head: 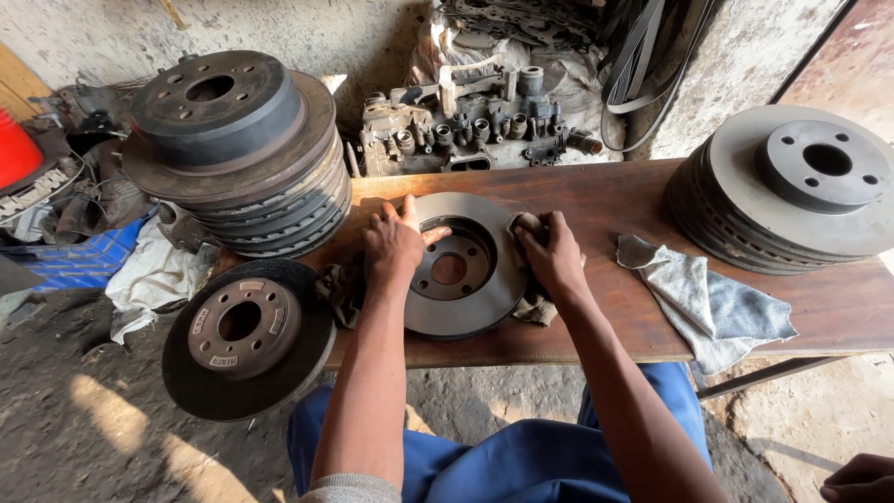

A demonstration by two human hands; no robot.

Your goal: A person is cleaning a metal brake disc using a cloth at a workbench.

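Note:
A grey brake disc [470, 307] lies flat on the wooden bench [615, 200] in front of me. My left hand [393, 244] rests flat on the disc's left rim, fingers spread. My right hand [551, 251] presses a dirty rag [533, 307] against the disc's right side; the rag bunches under the palm and hangs over the disc's edge.
A stack of brake discs [237, 154] sits at the bench's left end, another stack [792, 191] at the right. A dark disc [244, 337] lies lower left. A grey cloth [712, 307] lies right of me. Engine parts [466, 126] sit behind the bench. Another person's hand [861, 480] shows bottom right.

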